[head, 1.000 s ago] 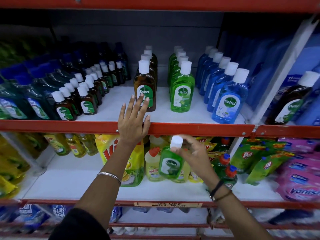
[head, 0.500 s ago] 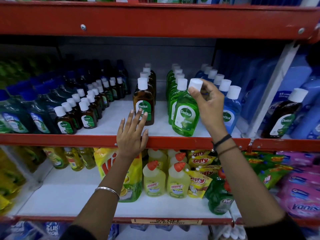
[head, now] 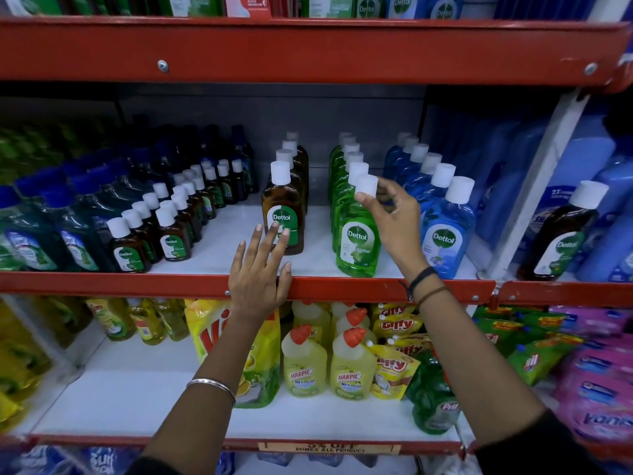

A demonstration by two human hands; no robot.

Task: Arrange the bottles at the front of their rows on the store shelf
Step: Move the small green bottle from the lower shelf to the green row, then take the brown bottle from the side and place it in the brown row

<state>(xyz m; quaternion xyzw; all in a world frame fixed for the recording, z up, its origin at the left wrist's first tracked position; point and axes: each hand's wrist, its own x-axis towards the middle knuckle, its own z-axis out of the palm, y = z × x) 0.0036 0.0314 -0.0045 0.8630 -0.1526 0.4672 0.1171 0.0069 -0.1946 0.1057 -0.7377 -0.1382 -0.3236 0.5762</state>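
A green Dettol bottle [head: 357, 240] with a white cap stands at the front of the green row, close to the red shelf edge [head: 137, 282]. My right hand [head: 390, 217] pinches its cap between thumb and fingertips. My left hand [head: 260, 272] rests flat on the shelf lip with fingers spread, its fingertips in front of the brown Dettol bottle [head: 283, 209] that leads the brown row. A blue Dettol bottle [head: 447, 231] heads the blue row to the right.
Small brown Dettol bottles [head: 171, 231] and dark teal bottles [head: 30, 238] fill the left of the shelf. A lone brown bottle [head: 561, 234] stands past the white upright [head: 534, 186]. Harpic bottles [head: 349, 368] and pouches sit on the shelf below.
My right hand lifted the green bottle from the lower shelf level and set it down at the front of the green row. The left hand stayed on the shelf edge.
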